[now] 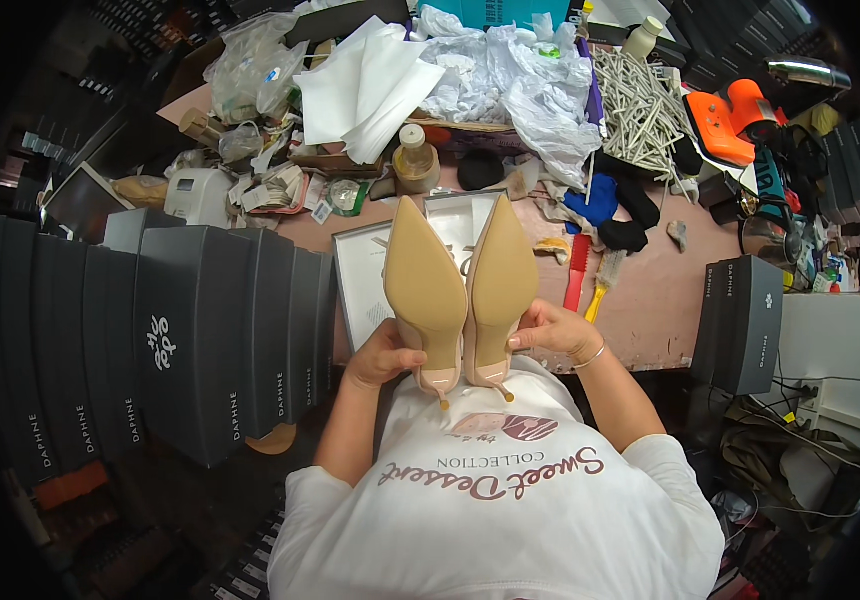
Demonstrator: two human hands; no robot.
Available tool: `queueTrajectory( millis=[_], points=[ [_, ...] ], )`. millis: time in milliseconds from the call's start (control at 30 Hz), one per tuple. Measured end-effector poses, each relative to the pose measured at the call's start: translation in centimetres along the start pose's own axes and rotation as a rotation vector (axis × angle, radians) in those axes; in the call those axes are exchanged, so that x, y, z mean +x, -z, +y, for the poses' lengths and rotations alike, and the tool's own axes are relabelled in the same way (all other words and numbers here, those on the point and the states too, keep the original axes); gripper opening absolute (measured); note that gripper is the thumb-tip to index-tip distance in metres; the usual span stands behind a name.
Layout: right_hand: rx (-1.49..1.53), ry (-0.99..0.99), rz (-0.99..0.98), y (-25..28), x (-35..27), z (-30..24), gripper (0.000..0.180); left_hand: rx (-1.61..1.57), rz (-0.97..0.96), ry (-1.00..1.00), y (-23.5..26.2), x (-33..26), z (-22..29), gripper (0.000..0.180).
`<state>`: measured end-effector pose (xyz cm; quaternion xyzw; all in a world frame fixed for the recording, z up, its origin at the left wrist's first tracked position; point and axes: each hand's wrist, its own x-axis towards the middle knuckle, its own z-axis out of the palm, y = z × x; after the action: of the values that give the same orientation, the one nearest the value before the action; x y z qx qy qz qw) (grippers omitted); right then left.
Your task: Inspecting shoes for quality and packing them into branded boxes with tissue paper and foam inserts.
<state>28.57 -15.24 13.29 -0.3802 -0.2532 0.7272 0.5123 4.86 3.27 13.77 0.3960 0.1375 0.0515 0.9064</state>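
Shows a left shoe point(426, 265) and a right shoe point(504, 255), beige, pointed and high-heeled, lifted with soles toward the viewer, in front of the white shirt point(510, 525) at the near edge of the pink tabletop point(650, 320); has the toes aimed away from the body and the heels toward it, with the two set side by side and barely apart; shows the left hand point(385, 356) clamped on the left shoe, with thumb against the narrow waist of the sole and fingers largely hidden; likewise shows the right hand point(548, 328) clamped on the right shoe, with thumb pressed to the outer side of the waist; beyond, includes a shallow white-lined box point(354, 285), partly covered by the shoes in this view; to the right, includes a red brush point(577, 275) and a yellow-handled brush point(605, 278), near each other and untouched; to the left, includes a row of dark shoeboxes point(195, 340); suggests a checking step, with both soles and heel tips presented for comparison; for the next move, seems to call for an even two-handed hold and a slow wrist turn, so as to avoid knocking or scuffing the glossy heels.
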Motion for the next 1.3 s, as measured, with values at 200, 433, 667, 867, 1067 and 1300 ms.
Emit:
queueTrajectory(
  millis=[200,433,667,867,1067,1300],
  points=[
    [0.36,0.056,0.111,-0.5,1.6,0.8,0.056,-0.328,0.204,0.037,-1.0,1.2,-0.8,0.032],
    [0.391,0.052,0.107,-0.7,2.3,1.8,0.061,-0.338,0.254,0.052,-1.0,1.0,-1.4,0.037],
    [0.252,0.049,0.216,-0.7,1.9,1.4,0.053,-0.238,0.276,0.031,-0.7,0.6,-1.3,0.035],
    [-0.953,-0.024,0.633,3.5,-3.9,-1.8,0.044,0.719,0.618,0.064,2.4,-0.4,1.3,0.026],
    [-1.621,0.256,0.787,1.5,0.4,1.0,0.053,1.385,0.671,-0.143,2.9,0.4,-0.6,0.04],
    [-1.665,0.011,0.277,1.3,6.8,8.7,0.017,1.315,-0.047,0.066,-1.1,3.6,-2.2,0.049]
  ],
)
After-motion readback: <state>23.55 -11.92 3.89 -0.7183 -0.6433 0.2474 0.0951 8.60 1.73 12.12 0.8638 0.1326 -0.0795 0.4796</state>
